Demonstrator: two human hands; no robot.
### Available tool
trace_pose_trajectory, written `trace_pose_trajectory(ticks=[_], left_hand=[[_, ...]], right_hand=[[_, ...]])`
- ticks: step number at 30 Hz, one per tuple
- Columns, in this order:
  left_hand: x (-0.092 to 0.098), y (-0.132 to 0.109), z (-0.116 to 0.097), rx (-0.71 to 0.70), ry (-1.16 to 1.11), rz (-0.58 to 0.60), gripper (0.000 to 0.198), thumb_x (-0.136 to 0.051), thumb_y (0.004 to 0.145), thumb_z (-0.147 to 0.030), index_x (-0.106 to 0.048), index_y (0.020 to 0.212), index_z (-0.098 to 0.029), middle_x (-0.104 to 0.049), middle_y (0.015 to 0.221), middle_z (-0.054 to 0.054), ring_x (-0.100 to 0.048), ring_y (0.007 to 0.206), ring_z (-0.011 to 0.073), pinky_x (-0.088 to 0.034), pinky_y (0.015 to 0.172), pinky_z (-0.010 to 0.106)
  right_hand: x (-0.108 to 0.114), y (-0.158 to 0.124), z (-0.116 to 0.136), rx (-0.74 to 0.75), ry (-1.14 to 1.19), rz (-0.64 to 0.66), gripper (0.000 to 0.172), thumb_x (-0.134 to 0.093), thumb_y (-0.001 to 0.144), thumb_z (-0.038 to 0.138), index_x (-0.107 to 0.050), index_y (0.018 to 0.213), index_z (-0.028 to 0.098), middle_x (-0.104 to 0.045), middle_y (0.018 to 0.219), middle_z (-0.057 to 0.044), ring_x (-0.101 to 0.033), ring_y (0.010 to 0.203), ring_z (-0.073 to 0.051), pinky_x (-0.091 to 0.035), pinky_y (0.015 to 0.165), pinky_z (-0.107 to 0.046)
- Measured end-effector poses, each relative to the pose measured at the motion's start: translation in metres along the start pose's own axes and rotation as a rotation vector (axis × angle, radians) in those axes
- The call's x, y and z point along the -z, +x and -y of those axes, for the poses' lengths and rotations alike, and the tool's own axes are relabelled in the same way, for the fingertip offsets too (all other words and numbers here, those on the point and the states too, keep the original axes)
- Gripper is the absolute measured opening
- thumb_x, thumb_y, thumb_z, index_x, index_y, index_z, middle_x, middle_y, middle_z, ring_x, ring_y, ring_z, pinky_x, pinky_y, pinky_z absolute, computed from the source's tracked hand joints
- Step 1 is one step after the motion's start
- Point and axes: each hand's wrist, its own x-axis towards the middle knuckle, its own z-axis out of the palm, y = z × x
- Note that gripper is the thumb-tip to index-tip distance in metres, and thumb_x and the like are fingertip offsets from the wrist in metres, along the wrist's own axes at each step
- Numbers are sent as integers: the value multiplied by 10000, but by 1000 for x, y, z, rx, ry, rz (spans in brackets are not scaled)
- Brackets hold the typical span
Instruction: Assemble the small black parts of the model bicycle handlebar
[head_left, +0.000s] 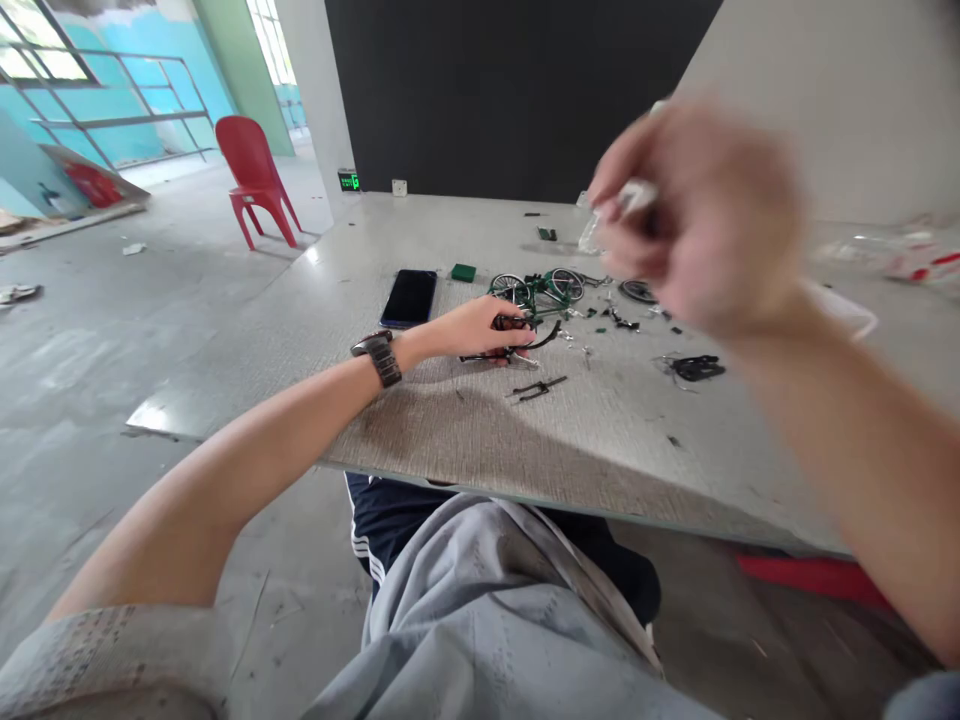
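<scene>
Grey, wood-grained board makes up the bench (465, 430), whose near edge runs slantwise across the view from lower left to lower right. The right hand (697, 215) is raised well above the bench toward its far right side, blurred, its fingers (626, 235) clenched around a small pale, partly clear thing (634, 195) that cannot be made out. The left hand (480, 330) rests on the bench near its middle, fingers curled on a small dark part (510, 322); whether they truly grip it cannot be told. A wristwatch (379, 355) sits on that wrist. Just beyond the left hand stands a green model bicycle (540, 290), its long axis running roughly left to right, parallel to the bench's far edge; which end is the front cannot be told. A dark phone (409, 297) lies face up to the left of the bicycle, its long axis pointing toward the far edge, with a small green block (463, 272) beside it. Loose dark pieces (694, 368) lie scattered to the right, and a thin black strut (538, 388) lies nearer the front edge. On the far left corner a small display (349, 181) shows green characters too small to read.
</scene>
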Motion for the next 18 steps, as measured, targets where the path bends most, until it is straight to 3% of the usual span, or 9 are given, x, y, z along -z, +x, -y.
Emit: trace_pose_trajectory(ticks=[2, 7, 12, 18], left_hand=[[-1, 0, -1, -18, -39, 17, 341, -617, 968, -479, -640, 870, -152, -705, 858, 69, -643, 687, 138, -448, 639, 279], [-2, -1, -3, 43, -123, 37, 289, -645, 931, -421, -665, 976, -137, -742, 958, 92, -690, 742, 146, -497, 693, 292], [-1, -1, -1, 17, -96, 55, 326, -717, 868, -394, -676, 1067, -140, -732, 975, 81, -711, 758, 162, -517, 694, 292], [-1, 0, 2, 12, -84, 43, 319, -776, 795, -293, -694, 1064, -143, -732, 928, 56, -669, 778, 158, -491, 707, 289]], right_hand=[[-15, -14, -24, 14, -104, 3, 339, -424, 1092, 416, -603, 893, 209, -474, 653, 35, -346, 472, -86, -249, 438, -275], [-30, -44, -69, -51, -395, 5, 273, -392, 1079, 373, -610, 1023, 219, -531, 632, 28, -442, 519, -133, -332, 570, -327], [-28, -50, -69, -153, -451, 152, 146, -425, 1047, 368, -501, 1023, 246, -642, 702, -8, -528, 585, -180, -357, 630, -354], [-30, -49, -65, -141, -466, 59, 151, -484, 1011, 371, -533, 952, 240, -691, 884, -59, -614, 758, -208, -411, 712, -361]])
